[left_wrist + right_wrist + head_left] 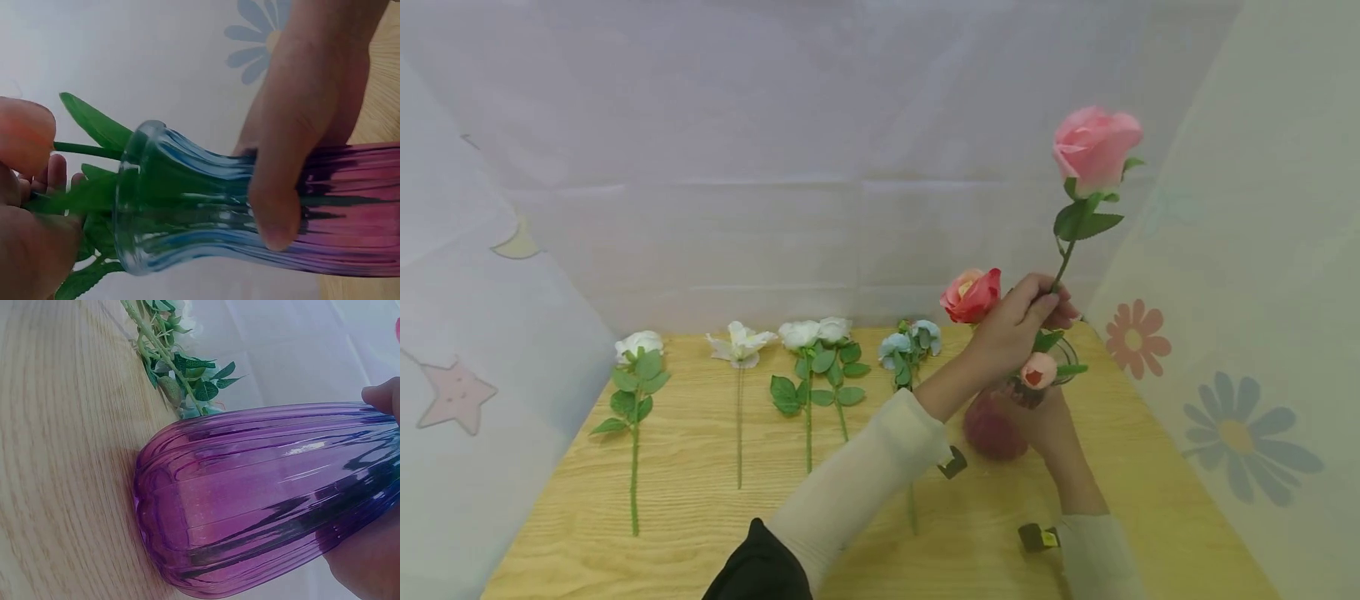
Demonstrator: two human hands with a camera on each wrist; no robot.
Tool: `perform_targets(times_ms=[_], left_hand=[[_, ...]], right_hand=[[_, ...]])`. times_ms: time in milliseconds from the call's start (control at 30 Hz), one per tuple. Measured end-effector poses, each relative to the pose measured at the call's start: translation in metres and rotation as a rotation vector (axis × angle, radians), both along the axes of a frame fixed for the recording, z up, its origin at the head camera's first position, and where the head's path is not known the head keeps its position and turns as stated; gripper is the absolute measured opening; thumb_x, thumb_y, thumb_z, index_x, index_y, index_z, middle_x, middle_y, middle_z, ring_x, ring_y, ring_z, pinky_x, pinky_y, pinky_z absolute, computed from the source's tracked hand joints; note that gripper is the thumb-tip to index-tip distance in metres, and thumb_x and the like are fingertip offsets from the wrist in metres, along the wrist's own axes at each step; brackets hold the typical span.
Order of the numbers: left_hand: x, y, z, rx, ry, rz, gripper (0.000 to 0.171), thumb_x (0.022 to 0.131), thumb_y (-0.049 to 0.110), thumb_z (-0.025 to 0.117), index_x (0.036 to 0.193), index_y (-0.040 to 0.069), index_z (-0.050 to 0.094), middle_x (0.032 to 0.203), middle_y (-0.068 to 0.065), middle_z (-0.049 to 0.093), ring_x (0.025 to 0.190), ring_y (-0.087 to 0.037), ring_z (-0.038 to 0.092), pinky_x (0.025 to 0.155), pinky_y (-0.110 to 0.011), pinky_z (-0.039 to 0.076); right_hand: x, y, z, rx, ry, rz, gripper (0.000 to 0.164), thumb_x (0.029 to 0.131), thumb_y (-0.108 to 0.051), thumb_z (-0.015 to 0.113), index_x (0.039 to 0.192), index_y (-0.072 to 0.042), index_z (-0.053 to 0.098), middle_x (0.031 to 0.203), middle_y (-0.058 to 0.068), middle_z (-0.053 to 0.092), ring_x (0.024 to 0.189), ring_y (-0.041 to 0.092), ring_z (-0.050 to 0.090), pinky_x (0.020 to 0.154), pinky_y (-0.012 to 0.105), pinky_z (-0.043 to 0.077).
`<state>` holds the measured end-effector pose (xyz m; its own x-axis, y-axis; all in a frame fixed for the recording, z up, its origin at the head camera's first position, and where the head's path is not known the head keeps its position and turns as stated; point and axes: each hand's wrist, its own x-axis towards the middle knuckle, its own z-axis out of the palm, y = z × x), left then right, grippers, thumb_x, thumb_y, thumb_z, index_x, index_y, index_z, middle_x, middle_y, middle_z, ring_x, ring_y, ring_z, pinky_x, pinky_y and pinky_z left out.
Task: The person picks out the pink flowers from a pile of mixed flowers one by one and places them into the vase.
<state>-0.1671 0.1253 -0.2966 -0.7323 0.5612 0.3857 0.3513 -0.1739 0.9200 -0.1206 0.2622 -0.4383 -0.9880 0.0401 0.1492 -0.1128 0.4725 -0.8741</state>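
My left hand (1011,329) pinches the stem of a pink rose (1093,154), its bloom raised high above the vase mouth. Below it, my right hand (1048,425) grips the glass vase (992,429) around its upper body; the thumb shows across the ribbed glass in the left wrist view. Clear at the neck, the vase (250,494) turns purple-pink lower down, and its base is at the wooden table. A red rose (972,296) and a small peach bud (1039,371) lean out over the rim. Green leaves and stems show through the neck (144,200).
Left of the vase, loose flowers lie on the table (700,542): blue ones (910,343), white roses (812,333), a white lily-like bloom (741,343) and another white rose (638,343). Patterned cloth walls (1240,250) enclose the back and sides.
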Motion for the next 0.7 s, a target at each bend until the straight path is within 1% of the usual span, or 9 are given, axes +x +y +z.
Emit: perform_targets(times_ms=[100, 200, 300, 433, 500, 567, 600, 633, 700], left_hand=[[-0.001, -0.004, -0.005, -0.023, -0.01, 0.0, 0.019, 0.11, 0.012, 0.043, 0.121, 0.0, 0.053, 0.11, -0.011, 0.066, 0.099, -0.011, 0.069, 0.093, -0.018, 0.052], [-0.002, -0.007, -0.01, -0.039, -0.005, -0.001, 0.02, 0.11, 0.013, 0.044, 0.123, 0.001, 0.055, 0.113, -0.01, 0.066, 0.1, -0.005, 0.067, 0.095, -0.021, 0.053], [-0.002, -0.009, -0.012, -0.071, 0.048, 0.003, 0.026, 0.109, 0.014, 0.044, 0.128, 0.001, 0.056, 0.12, -0.012, 0.068, 0.106, -0.001, 0.066, 0.097, -0.022, 0.052], [-0.002, -0.013, -0.012, -0.158, 0.142, 0.029, 0.031, 0.109, 0.016, 0.045, 0.135, 0.003, 0.056, 0.13, -0.011, 0.068, 0.117, -0.002, 0.064, 0.097, -0.016, 0.049], [-0.001, -0.015, -0.012, -0.24, 0.18, 0.061, 0.032, 0.109, 0.017, 0.046, 0.137, 0.005, 0.058, 0.133, -0.008, 0.067, 0.12, -0.004, 0.063, 0.096, -0.013, 0.047], [0.001, -0.018, -0.01, -0.382, 0.24, 0.105, 0.032, 0.11, 0.02, 0.046, 0.136, 0.007, 0.059, 0.132, -0.005, 0.068, 0.12, -0.008, 0.063, 0.094, -0.012, 0.047], [0.002, -0.02, -0.009, -0.457, 0.261, 0.121, 0.035, 0.11, 0.022, 0.046, 0.139, 0.007, 0.058, 0.134, -0.004, 0.066, 0.122, -0.008, 0.062, 0.095, -0.013, 0.047], [0.004, -0.021, -0.008, -0.537, 0.284, 0.136, 0.038, 0.11, 0.025, 0.045, 0.142, 0.007, 0.056, 0.137, -0.002, 0.064, 0.122, -0.009, 0.061, 0.094, -0.014, 0.047], [0.008, -0.024, -0.005, -0.65, 0.344, 0.155, 0.037, 0.11, 0.026, 0.045, 0.141, 0.008, 0.057, 0.129, -0.002, 0.067, 0.116, -0.01, 0.064, 0.092, -0.017, 0.048]], right_hand=[[0.001, 0.001, 0.001, -0.014, -0.012, -0.002, 0.074, 0.091, -0.023, 0.077, 0.152, -0.01, 0.037, 0.147, 0.015, 0.05, 0.141, 0.035, 0.043, 0.115, 0.057, 0.033], [0.001, 0.001, 0.002, -0.021, -0.033, -0.004, 0.078, 0.091, -0.025, 0.077, 0.155, -0.009, 0.033, 0.15, 0.017, 0.047, 0.142, 0.037, 0.04, 0.115, 0.059, 0.031], [0.001, 0.001, 0.002, -0.021, -0.031, 0.001, 0.079, 0.092, -0.025, 0.077, 0.155, -0.01, 0.032, 0.15, 0.017, 0.046, 0.144, 0.037, 0.038, 0.116, 0.06, 0.029], [0.0, 0.002, 0.0, -0.023, -0.016, 0.004, 0.076, 0.093, -0.024, 0.076, 0.155, -0.011, 0.034, 0.149, 0.015, 0.048, 0.144, 0.036, 0.038, 0.116, 0.06, 0.028], [0.0, 0.002, -0.001, -0.028, -0.018, 0.005, 0.076, 0.093, -0.025, 0.076, 0.154, -0.011, 0.034, 0.148, 0.016, 0.049, 0.143, 0.036, 0.039, 0.116, 0.06, 0.029], [0.001, 0.002, 0.0, -0.034, -0.028, 0.004, 0.075, 0.093, -0.027, 0.076, 0.154, -0.01, 0.035, 0.147, 0.016, 0.05, 0.142, 0.036, 0.041, 0.115, 0.059, 0.031], [0.002, 0.001, 0.001, -0.039, -0.03, 0.003, 0.076, 0.093, -0.028, 0.076, 0.153, -0.009, 0.035, 0.147, 0.015, 0.05, 0.141, 0.035, 0.042, 0.115, 0.058, 0.032], [0.003, 0.001, 0.001, -0.051, -0.034, 0.006, 0.076, 0.092, -0.027, 0.076, 0.153, -0.008, 0.035, 0.146, 0.015, 0.05, 0.14, 0.033, 0.042, 0.115, 0.055, 0.033], [0.004, 0.0, 0.002, -0.039, -0.03, 0.006, 0.075, 0.093, -0.026, 0.076, 0.153, -0.008, 0.035, 0.144, 0.013, 0.051, 0.137, 0.028, 0.045, 0.113, 0.045, 0.036]])
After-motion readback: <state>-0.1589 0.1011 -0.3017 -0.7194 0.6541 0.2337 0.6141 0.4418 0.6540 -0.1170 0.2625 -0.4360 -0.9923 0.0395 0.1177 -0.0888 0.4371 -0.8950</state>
